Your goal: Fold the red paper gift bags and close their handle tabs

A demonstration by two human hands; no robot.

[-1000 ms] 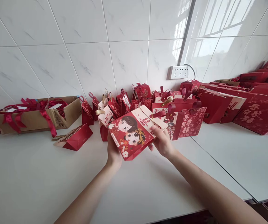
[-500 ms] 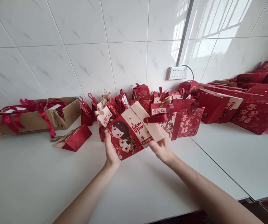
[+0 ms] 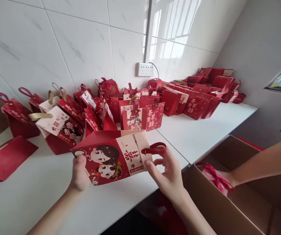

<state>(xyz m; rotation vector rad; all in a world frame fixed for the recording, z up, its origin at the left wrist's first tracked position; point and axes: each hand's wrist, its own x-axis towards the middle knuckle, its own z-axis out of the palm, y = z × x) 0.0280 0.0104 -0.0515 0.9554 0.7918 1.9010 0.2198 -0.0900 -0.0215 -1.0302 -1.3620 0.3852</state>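
A red and cream gift box (image 3: pixel 106 160) with two cartoon faces and a red ribbon loop (image 3: pixel 158 148) is held in front of me, lying tilted on its side above the table. My left hand (image 3: pixel 80 173) grips its bottom end, the thumb on the printed face. At the closed top end is my right hand (image 3: pixel 166 173), its thumb against the flap edge and its fingers curled beside the loop. Just behind stand several other gift boxes, among them a cream and red box (image 3: pixel 60 125) with a gold loop. A red box (image 3: pixel 8 160) lies on its side at left.
Red gift bags (image 3: pixel 196 104) crowd the table along the tiled wall, under a power strip (image 3: pixel 144 69). At right stands an open cardboard box (image 3: pixel 219 195). Another person's arm (image 3: pixel 263 160) reaches into it, the hand at a pink item with a ribbon (image 3: pixel 216 178).
My view has swung right, bringing the cardboard box and the other person's arm into sight. The gift box has turned more level, and my right hand has shifted to its loop end.
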